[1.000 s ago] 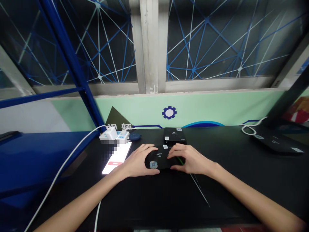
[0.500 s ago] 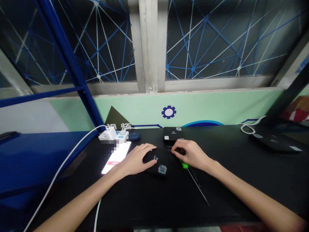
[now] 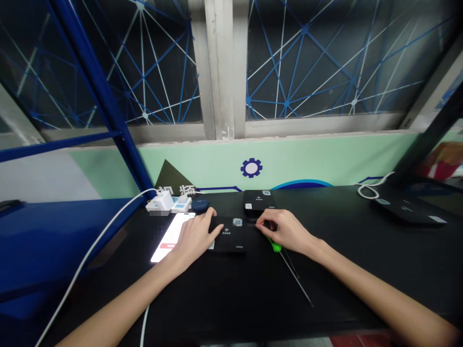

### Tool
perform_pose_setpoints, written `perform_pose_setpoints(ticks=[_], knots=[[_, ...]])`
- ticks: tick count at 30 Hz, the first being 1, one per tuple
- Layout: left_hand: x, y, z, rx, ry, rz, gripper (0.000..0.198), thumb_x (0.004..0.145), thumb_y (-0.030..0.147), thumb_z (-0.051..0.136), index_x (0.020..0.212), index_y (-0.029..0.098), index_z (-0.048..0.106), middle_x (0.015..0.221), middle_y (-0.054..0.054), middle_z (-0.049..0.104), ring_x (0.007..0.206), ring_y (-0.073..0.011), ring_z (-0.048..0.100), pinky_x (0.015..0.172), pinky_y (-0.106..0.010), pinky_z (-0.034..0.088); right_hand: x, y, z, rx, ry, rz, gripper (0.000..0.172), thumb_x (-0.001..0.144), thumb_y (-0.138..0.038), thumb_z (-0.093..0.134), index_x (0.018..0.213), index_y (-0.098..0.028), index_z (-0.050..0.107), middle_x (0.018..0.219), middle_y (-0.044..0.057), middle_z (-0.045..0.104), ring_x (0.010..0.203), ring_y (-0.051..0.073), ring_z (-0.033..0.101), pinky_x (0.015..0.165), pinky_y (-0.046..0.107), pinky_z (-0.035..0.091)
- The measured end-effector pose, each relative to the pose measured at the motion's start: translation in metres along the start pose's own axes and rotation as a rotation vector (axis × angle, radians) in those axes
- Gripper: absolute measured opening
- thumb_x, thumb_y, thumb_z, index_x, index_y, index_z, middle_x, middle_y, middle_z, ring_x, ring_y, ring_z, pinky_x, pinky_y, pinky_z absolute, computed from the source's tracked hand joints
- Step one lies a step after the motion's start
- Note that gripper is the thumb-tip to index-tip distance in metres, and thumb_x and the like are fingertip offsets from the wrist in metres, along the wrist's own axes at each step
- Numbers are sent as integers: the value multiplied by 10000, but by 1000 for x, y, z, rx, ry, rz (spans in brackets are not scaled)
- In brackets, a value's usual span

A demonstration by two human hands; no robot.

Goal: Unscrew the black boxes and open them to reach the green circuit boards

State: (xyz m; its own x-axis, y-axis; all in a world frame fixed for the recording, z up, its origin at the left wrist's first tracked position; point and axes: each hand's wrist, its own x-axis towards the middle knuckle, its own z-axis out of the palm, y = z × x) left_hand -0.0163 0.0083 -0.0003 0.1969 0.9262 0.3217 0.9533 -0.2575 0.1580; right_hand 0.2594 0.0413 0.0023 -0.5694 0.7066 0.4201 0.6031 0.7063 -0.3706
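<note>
A flat black set-top box (image 3: 231, 236) with a silvery sticker lies squarely on the black table in front of me. My left hand (image 3: 198, 233) is at its left side, fingers spread, the thumb over the box's left corner. To the right of the box, my right hand (image 3: 284, 229) is closed, thumb and fingertips pinched together low over the table. What sits between those fingertips is too small to make out. Beneath that hand lies a screwdriver with a green handle (image 3: 277, 247), its long shaft pointing toward me; a second thin shaft runs beside it.
Another black box (image 3: 258, 200) stands behind, near the wall, and a third (image 3: 408, 212) lies at the right by a white cable (image 3: 369, 193). A lit phone (image 3: 170, 241), a white power strip (image 3: 177, 205) and a small dark blue case (image 3: 200, 206) are at the left.
The set-top box has turned from slanted to square, its sticker now at the far side. My left hand has drawn left, to its edge. The right hand and screwdriver stay put.
</note>
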Motion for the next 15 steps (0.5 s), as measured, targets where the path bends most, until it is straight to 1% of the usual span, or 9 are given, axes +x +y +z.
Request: perform_pose_setpoints(ticks=[2, 3, 5, 6, 7, 9, 10, 12, 15], knots=[[-4, 6, -1, -22, 67, 121, 292, 974, 435, 464, 1148, 221, 559, 1022, -79, 658, 921, -281, 647, 719, -358, 481, 0, 0, 0, -5, -5, 3, 125, 878, -210, 586, 852, -214, 709, 815, 25, 689, 593, 127, 571, 595, 251, 435], [-6, 9, 0, -38, 60, 201, 301, 986, 424, 447, 1184, 226, 560, 1119, -87, 645, 1014, -284, 626, 804, -382, 485, 0, -1, 0, -7, -8, 5, 128, 878, -210, 584, 852, -214, 709, 809, 24, 687, 595, 128, 571, 593, 251, 433], [-13, 14, 4, -80, 17, 300, 381, 1004, 431, 425, 1330, 250, 503, 1349, -91, 559, 1227, -290, 531, 977, -426, 439, 0, -1, 0, -10, -10, 9, 130, 881, -210, 582, 854, -214, 709, 794, 21, 683, 601, 131, 573, 588, 249, 430], [-15, 16, 7, -94, -28, 327, 472, 1003, 466, 424, 1424, 252, 422, 1460, -94, 473, 1335, -297, 441, 1054, -446, 390, 0, -1, 0, -9, -8, 10, 132, 883, -210, 581, 856, -214, 710, 789, 20, 682, 603, 131, 575, 588, 249, 429], [-18, 17, 11, -104, -70, 346, 559, 1002, 503, 417, 1490, 242, 337, 1530, -102, 393, 1406, -305, 353, 1111, -469, 333, 0, -1, 0, -7, -6, 11, 134, 886, -212, 580, 858, -214, 711, 786, 19, 682, 604, 131, 578, 588, 249, 428], [-21, 18, 19, -133, -96, 357, 624, 1012, 528, 379, 1543, 234, 236, 1580, -104, 310, 1460, -298, 254, 1173, -493, 238, 0, -1, 0, 0, 1, 10, 139, 892, -216, 577, 860, -214, 713, 779, 20, 683, 597, 130, 581, 584, 250, 426], [-21, 17, 22, -141, -105, 356, 631, 1015, 532, 368, 1552, 240, 213, 1591, -99, 286, 1469, -290, 231, 1183, -491, 220, 0, -2, 0, 4, 7, 10, 142, 895, -219, 576, 858, -213, 713, 776, 21, 684, 591, 130, 580, 582, 250, 425], [-20, 15, 27, -144, -118, 343, 640, 1017, 542, 355, 1559, 239, 199, 1600, -98, 260, 1478, -283, 203, 1192, -488, 208, 0, -2, 0, 8, 18, 11, 149, 898, -225, 571, 848, -212, 711, 767, 22, 686, 584, 130, 579, 578, 251, 424], [-14, 11, 29, -124, -112, 308, 649, 1015, 549, 350, 1555, 212, 222, 1599, -110, 255, 1481, -284, 187, 1200, -488, 195, 0, -2, -1, 11, 27, 14, 163, 900, -235, 560, 837, -212, 709, 764, 25, 693, 579, 134, 578, 579, 254, 425]])
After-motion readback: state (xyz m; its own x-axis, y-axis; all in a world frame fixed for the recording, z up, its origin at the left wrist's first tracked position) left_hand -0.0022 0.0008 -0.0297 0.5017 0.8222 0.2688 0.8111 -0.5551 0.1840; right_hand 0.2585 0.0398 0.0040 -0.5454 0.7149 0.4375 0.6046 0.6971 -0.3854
